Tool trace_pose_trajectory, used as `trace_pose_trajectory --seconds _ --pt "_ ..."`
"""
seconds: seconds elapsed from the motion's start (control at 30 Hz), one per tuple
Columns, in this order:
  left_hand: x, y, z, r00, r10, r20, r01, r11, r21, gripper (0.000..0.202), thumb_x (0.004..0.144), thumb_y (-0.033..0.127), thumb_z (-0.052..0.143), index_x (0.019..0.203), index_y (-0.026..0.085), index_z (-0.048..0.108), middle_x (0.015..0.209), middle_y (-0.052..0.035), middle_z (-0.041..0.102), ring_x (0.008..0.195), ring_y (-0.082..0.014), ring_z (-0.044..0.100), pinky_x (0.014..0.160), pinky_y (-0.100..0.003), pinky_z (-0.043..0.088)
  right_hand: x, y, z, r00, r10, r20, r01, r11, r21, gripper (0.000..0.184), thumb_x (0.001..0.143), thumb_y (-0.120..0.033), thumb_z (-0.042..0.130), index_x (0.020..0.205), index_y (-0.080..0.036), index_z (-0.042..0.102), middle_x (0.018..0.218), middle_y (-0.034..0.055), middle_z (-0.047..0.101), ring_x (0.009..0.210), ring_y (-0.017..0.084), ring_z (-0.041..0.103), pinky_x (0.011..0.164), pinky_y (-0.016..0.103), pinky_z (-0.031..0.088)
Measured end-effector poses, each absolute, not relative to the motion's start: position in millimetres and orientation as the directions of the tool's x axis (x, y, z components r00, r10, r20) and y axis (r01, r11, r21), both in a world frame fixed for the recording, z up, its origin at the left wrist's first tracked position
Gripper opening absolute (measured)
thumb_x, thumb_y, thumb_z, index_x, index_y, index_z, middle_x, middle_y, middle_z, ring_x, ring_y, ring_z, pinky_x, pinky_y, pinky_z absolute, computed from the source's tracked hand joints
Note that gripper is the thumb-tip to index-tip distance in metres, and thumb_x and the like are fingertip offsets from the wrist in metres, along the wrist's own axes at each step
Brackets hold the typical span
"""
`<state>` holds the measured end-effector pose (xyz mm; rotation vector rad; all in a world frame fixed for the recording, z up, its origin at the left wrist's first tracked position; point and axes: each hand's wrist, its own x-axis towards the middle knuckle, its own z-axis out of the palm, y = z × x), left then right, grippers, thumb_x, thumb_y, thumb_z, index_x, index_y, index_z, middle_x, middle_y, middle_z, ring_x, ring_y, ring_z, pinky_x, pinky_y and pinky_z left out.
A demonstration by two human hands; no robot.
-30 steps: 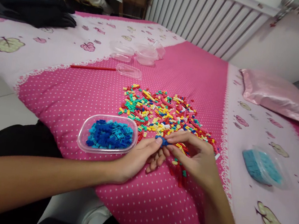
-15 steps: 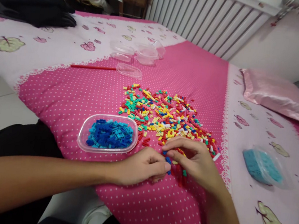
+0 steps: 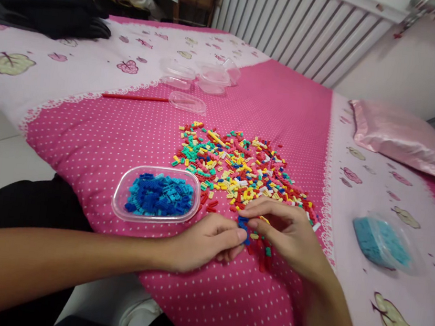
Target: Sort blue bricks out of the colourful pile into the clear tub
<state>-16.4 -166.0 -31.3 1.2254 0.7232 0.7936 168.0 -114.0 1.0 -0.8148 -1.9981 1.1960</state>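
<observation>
A heap of small coloured bricks (image 3: 236, 168), red, yellow, teal, blue and white, lies on the pink dotted bedspread (image 3: 125, 136). My left hand (image 3: 208, 238) and my right hand (image 3: 292, 233) meet at the heap's near edge. Both pinch the same small blue pieces (image 3: 243, 227) between thumb and fingertips. Left of the hands stands a clear oval tub (image 3: 157, 195) filled with blue and light blue bricks.
Several clear tubs and lids (image 3: 200, 79) and a red stick (image 3: 136, 98) lie further back. A clear bag of teal pieces (image 3: 384, 243) sits at the right, a pink pillow (image 3: 406, 144) beyond it. Dark clothing (image 3: 45, 12) lies at the far left.
Both hands drew back from the heap's edge toward me with the blue pieces. My left hand turned from palm-up to a pinch on them.
</observation>
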Motion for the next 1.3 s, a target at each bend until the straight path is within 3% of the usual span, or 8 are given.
trace_pose_trajectory --seconds 0.2,0.5,0.83,1.07,1.3 --pt "-18.4 -164.6 -32.0 0.584 0.81 -0.056 -0.165 0.186 0.969 0.051 0.089 0.056 0.05 0.054 0.019 0.045 0.056 0.0006 0.046 0.056 -0.0119 0.044 0.063 -0.029 0.036 164.5 -114.9 -1.2 -0.564 0.793 0.232 0.115 0.354 -0.928 0.005 0.083 -0.022 0.076 0.084 -0.025 0.08 0.084 0.0039 0.077 0.079 0.018 0.071 0.074 0.032 0.058" --pt "-18.7 -163.6 -32.2 0.592 0.804 -0.06 -0.163 0.192 0.968 0.048 0.087 0.052 0.049 0.052 0.019 0.046 0.054 -0.0005 0.048 0.054 -0.0122 0.045 0.062 -0.029 0.038 167.1 -115.6 2.5 -0.627 0.744 0.229 0.134 0.393 -0.91 0.02 0.089 -0.015 0.067 0.091 -0.028 0.081 0.09 0.0034 0.078 0.085 0.018 0.071 0.078 0.032 0.057" --pt "-18.7 -166.6 -38.4 0.573 0.818 -0.053 -0.174 0.184 0.967 0.055 0.094 0.06 0.039 0.059 0.018 0.051 0.057 -0.0023 0.051 0.058 -0.0144 0.048 0.064 -0.03 0.041 163.6 -115.1 -1.3 -0.586 0.779 0.225 0.088 0.337 -0.938 0.003 0.084 -0.023 0.076 0.083 -0.025 0.079 0.082 0.0035 0.076 0.078 0.017 0.07 0.072 0.031 0.057" --pt "-17.6 -170.9 -33.5 0.575 0.815 -0.07 -0.1 0.154 0.983 0.056 0.093 0.067 0.04 0.063 0.019 0.046 0.062 -0.0007 0.048 0.061 -0.0139 0.045 0.064 -0.03 0.037 167.3 -114.0 -3.5 -0.602 0.783 0.155 0.073 0.248 -0.966 0.006 0.082 -0.02 0.076 0.079 -0.024 0.079 0.082 0.0025 0.076 0.076 0.016 0.07 0.071 0.028 0.056" --pt "-17.2 -171.2 -31.9 0.57 0.821 -0.029 -0.056 0.074 0.996 0.051 0.097 0.057 0.036 0.064 0.02 0.044 0.063 -0.0001 0.047 0.061 -0.0131 0.044 0.064 -0.029 0.037 166.0 -114.0 -2.9 -0.569 0.81 0.139 0.098 0.234 -0.967 0.005 0.081 -0.025 0.078 0.076 -0.023 0.077 0.079 0.0032 0.075 0.077 0.017 0.07 0.072 0.03 0.056"
